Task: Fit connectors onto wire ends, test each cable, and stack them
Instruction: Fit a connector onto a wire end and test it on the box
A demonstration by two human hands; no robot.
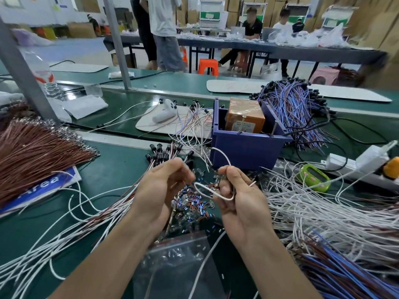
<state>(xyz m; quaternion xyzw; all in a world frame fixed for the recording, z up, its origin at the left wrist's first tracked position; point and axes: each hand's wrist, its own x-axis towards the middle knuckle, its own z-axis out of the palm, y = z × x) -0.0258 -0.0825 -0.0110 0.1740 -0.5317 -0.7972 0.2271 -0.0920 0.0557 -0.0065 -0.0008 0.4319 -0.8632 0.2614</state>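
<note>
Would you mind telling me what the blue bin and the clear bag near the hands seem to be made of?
Blue bin: looks like rigid moulded plastic, matte, with thick uniform walls. Clear bag: likely thin glossy plastic film; see-through, wrinkled, red strip along its mouth.

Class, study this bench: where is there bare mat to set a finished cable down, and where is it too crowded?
Bare green mat lies between the brown wire bundle and the black-capped cables; another strip runs behind the white card. Crowded: the loose connectors ahead of the plastic bag, and the white wires at the right.
</note>
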